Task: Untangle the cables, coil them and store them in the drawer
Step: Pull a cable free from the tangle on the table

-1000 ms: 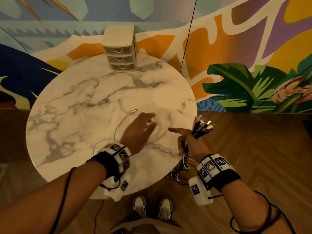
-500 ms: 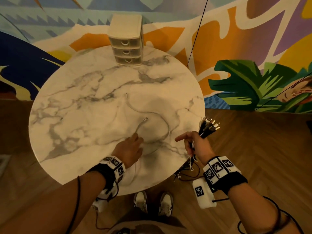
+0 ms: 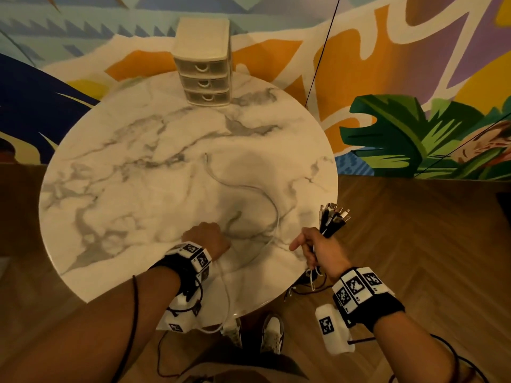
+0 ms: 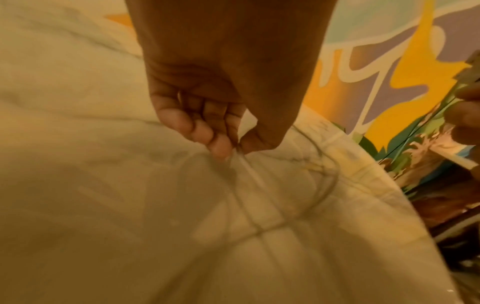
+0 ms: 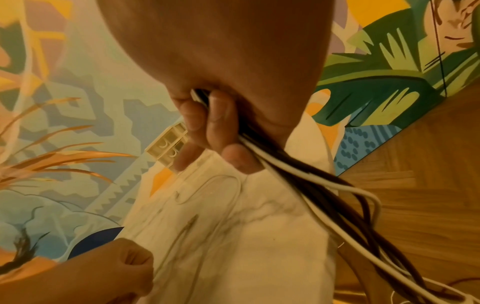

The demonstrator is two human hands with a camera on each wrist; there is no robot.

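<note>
A thin white cable [image 3: 243, 189] curves across the round marble table [image 3: 110, 175], one plug end lying near the table's middle. My left hand [image 3: 206, 239] rests at the near edge and pinches this white cable [image 4: 249, 170] between thumb and fingertips. My right hand [image 3: 318, 248] is held just off the table's right edge, its forefinger pointing left. It grips a bundle of black and white cables [image 3: 333, 217] with the plugs fanned upward; the cable bundle [image 5: 306, 185] trails down off the table toward the floor. A small beige three-drawer unit [image 3: 204, 64] stands at the far edge, drawers closed.
A painted mural wall [image 3: 414, 92] runs behind the table, and thin dark lines cross it. Wooden floor [image 3: 414, 244] lies to the right. My shoes [image 3: 272, 331] show under the near table edge. Sensor bands and wires hang from both wrists.
My left hand has drawn back from the table's middle to the near edge, closing on the white cable and pulling it into a longer curve. The right hand keeps its bundle.
</note>
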